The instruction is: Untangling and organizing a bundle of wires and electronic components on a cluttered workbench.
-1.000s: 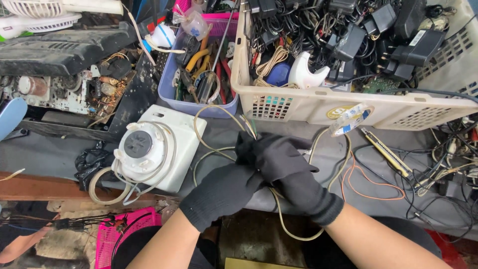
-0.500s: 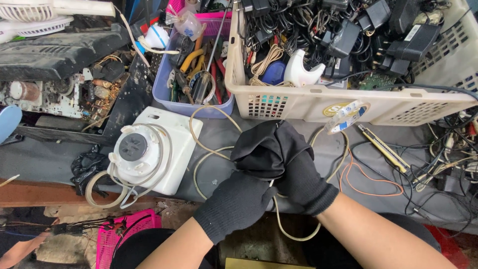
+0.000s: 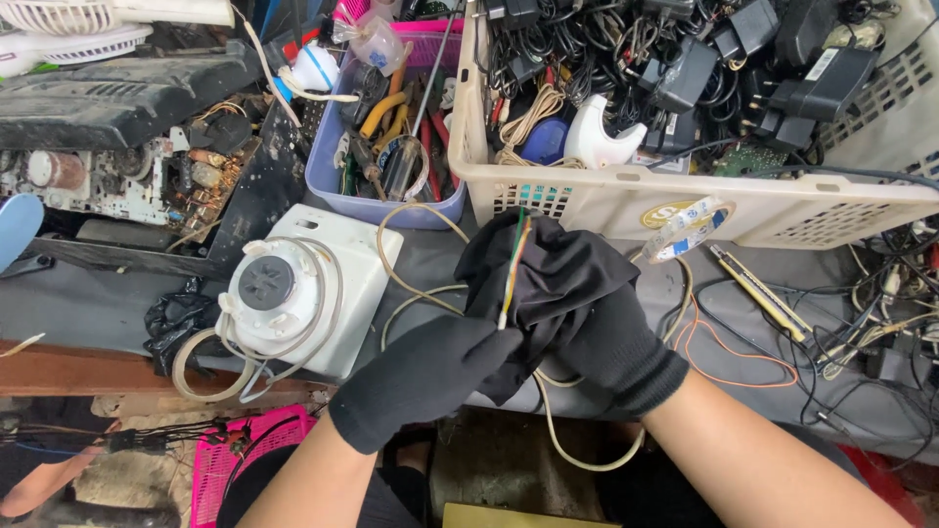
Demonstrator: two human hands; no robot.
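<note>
The gloved left hand [image 3: 430,376] pinches the cable [image 3: 515,256] while the right hand [image 3: 587,313] grips its bared wires, best pulled apart evenly and gently.

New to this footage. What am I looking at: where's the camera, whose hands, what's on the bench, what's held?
There is one view, from a camera worn on a person's head and looking down at their own two hands. No robot is involved.

Both hands wear black gloves. The left hand pinches a thin bundle of coloured wires that sticks up out of a beige cable. The right hand grips the same spot from the other side, beneath a fold of black cloth.

On the grey bench: a white instant camera to the left, a purple tray of hand tools behind it, a beige basket full of black power adapters, an opened circuit chassis at far left, and loose wires at right.
</note>
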